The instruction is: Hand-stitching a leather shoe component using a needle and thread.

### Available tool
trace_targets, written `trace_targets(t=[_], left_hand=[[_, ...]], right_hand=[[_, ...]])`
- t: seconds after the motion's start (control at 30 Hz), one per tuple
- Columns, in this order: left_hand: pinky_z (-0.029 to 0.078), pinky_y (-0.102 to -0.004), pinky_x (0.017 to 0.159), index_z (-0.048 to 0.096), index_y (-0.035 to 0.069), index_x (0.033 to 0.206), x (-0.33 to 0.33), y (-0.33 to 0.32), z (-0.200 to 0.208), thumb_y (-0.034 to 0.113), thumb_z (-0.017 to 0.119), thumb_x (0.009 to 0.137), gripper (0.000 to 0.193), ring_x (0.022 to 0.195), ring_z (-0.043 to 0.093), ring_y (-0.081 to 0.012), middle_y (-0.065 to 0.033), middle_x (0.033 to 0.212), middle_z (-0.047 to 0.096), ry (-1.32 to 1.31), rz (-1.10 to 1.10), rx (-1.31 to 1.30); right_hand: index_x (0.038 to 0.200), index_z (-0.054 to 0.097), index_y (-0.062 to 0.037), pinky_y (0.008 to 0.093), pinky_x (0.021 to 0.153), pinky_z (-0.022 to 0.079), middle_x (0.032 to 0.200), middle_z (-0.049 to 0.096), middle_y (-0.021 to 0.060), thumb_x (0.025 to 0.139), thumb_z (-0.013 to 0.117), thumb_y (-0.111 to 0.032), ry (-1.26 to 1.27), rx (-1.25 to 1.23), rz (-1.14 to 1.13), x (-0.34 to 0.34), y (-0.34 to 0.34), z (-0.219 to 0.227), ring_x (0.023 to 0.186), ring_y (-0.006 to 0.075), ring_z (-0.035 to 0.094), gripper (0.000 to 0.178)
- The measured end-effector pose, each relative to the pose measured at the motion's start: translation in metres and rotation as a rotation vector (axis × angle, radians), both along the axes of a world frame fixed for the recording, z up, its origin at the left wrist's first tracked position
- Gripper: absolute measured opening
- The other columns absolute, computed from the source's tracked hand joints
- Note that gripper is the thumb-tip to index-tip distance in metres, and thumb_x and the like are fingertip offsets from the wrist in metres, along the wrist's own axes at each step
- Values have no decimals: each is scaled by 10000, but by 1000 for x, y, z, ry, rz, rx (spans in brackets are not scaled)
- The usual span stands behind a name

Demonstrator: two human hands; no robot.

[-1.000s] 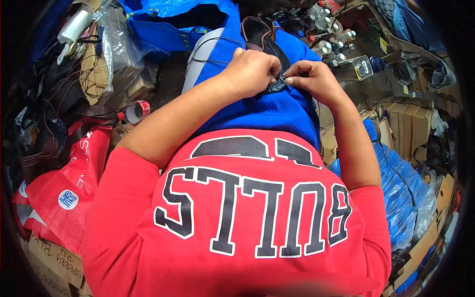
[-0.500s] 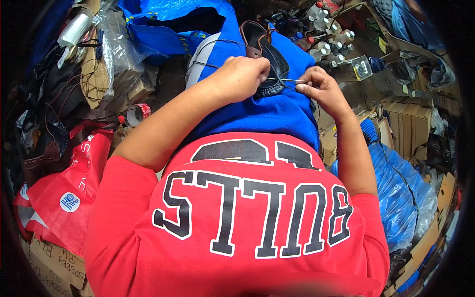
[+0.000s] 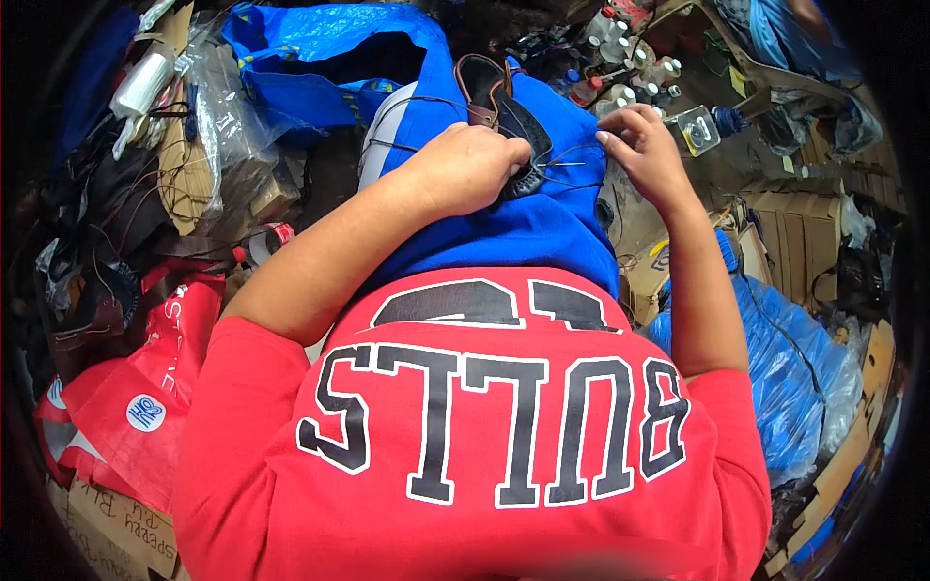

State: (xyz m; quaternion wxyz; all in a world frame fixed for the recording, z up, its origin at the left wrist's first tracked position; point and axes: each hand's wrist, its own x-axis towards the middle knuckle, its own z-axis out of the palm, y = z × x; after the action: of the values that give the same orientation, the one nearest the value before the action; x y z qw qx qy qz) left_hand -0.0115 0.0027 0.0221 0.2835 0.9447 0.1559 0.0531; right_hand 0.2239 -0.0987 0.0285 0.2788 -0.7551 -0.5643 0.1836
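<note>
Right hand (image 3: pixel 651 157) has moved outward, half-open; left hand (image 3: pixel 473 165) is curled; both holds unclear. Shoe (image 3: pixel 521 118) seems light, supple: grip its rim.

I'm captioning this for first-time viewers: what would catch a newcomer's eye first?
The bright red shirt fills the lower middle. Above it, the left hand is at a dark shoe on blue cloth, with the right hand to its right. A blue bag gapes at upper left, and bottles cluster at upper right.
</note>
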Motion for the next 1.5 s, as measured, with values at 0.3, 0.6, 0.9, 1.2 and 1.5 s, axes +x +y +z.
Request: trace_targets(t=[0.3, 0.6, 0.9, 1.2, 1.5], left_hand=[[454, -461, 679, 557, 46, 874, -3, 8, -7, 90, 545, 816, 74, 769, 593, -371, -170, 743, 598, -41, -65, 5], [437, -397, 673, 597, 93, 844, -116, 52, 4, 53, 552, 747, 115, 786, 574, -294, -84, 784, 605, -68, 133, 278], [444, -259, 756, 565, 34, 922, -98, 50, 60, 226, 573, 922, 193, 762, 551, -127, -51, 813, 578, -947, 318, -978], [450, -331, 617, 601, 12, 863, -116, 39, 79, 94, 645, 822, 101, 697, 555, -187, -69, 740, 556, -68, 91, -63], [454, -293, 828, 669, 119, 1041, -353, 180, 168, 327, 597, 865, 282, 948, 626, -195, -78, 1022, 659, 193, 1099, 759]], right_hand=[[876, 585, -126, 387, 824, 386, 830, 642, 57, 834, 551, -167, -485, -144, 586, -56, 4, 26, 887, 244, 585, 68], [795, 570, -102, 360, 738, 429, 783, 631, 81, 780, 596, -90, -374, -69, 404, 9, -36, -7, 766, 251, 586, 32], [883, 583, -82, 327, 814, 437, 833, 582, 28, 918, 578, -231, 1584, 443, -249, -1, -19, -5, 810, 135, 548, 154], [932, 660, -35, 227, 670, 416, 831, 619, 18, 892, 603, -228, 709, -161, 224, -18, -49, 23, 739, 76, 529, 206], [1031, 669, -27, 271, 778, 473, 928, 692, 97, 866, 624, -231, -80, -265, -497, 181, -212, 10, 866, 151, 636, 266]])
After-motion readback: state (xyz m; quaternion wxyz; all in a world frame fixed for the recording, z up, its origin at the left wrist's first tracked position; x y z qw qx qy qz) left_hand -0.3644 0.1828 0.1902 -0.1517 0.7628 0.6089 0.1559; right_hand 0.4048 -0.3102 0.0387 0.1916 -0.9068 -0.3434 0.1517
